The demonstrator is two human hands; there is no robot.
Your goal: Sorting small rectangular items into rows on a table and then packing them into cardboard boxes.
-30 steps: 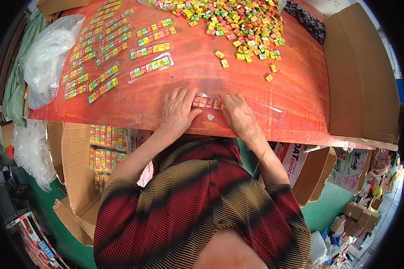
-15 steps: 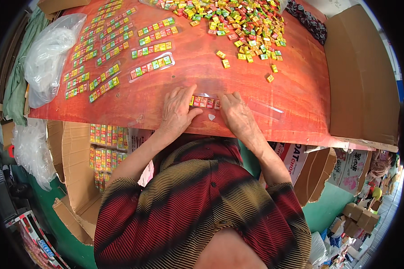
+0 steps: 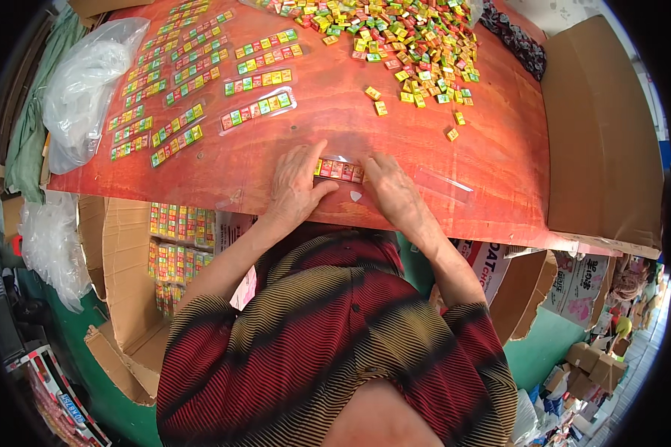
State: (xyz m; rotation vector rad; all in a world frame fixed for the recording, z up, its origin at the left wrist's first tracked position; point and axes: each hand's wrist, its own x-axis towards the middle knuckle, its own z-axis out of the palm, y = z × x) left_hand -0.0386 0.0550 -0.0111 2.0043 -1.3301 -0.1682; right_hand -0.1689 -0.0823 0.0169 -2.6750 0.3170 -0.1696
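A short row of small red and yellow boxes (image 3: 338, 170) lies in a clear plastic tray near the table's front edge. At its left end, my left hand (image 3: 297, 182) holds it between the thumb and the raised fingers. My right hand (image 3: 392, 188) presses its curled fingers against the right end; its thumb is partly hidden. Just right of that hand lies an empty clear plastic tray (image 3: 446, 184). A small white chip (image 3: 356, 197) sits on the wood between my wrists.
Loose little boxes (image 3: 417, 56) are heaped at the back of the red table (image 3: 492, 149). Filled strips (image 3: 258, 109) stand in rows at left, beside a clear plastic bag (image 3: 89, 89). A cardboard box (image 3: 604, 134) stands on the right. Below, an open carton (image 3: 130, 276) holds packed strips.
My right fingers have shifted slightly at the tray's right end, leaving the last box more visible. My left hand stays in place. The whole view has moved a little.
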